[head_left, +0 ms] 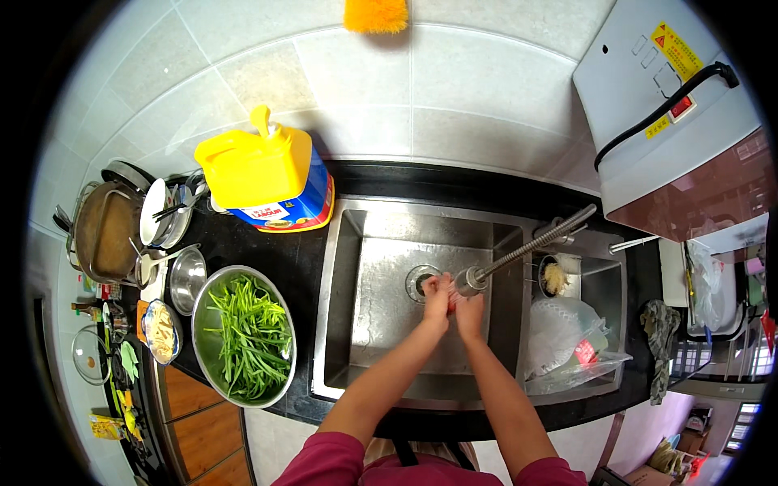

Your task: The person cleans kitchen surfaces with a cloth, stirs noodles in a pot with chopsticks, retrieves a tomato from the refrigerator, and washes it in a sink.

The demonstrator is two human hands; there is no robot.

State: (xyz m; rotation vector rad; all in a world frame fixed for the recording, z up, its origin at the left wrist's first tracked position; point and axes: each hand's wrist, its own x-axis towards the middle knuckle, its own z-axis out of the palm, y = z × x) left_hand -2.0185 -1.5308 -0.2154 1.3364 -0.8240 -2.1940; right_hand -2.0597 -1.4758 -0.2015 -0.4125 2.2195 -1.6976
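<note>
Over the large steel sink basin (389,324), both of my hands are close together under the spray head of the coiled faucet (519,253). My left hand (438,296) has its fingers curled in, near the drain (421,283). Right beside it, my right hand (469,315) is closed as well. A small pinkish-red thing (452,299) shows between the two hands. What kind of thing it is I cannot make out, and my fingers hide most of it.
Left of the sink stands a large steel bowl (209,360) of cut green stalks. Behind it are a yellow-and-blue jug (259,174) and a smaller steel bowl (187,280). The side basin (601,283) holds plastic bags (559,336) and a scrubber (555,279).
</note>
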